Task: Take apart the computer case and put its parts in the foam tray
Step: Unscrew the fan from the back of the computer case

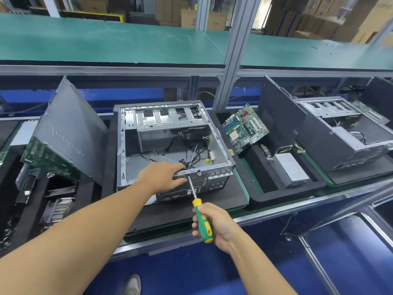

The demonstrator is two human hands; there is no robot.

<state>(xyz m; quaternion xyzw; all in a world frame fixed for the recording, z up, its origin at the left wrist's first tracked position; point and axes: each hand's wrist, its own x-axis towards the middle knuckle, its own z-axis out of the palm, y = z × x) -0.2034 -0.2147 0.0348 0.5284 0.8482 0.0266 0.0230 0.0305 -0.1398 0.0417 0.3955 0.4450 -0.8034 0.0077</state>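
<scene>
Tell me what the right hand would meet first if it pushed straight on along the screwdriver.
The near top rail of the computer case: the screwdriver tip seems to touch it, just beside the left hand.
</scene>
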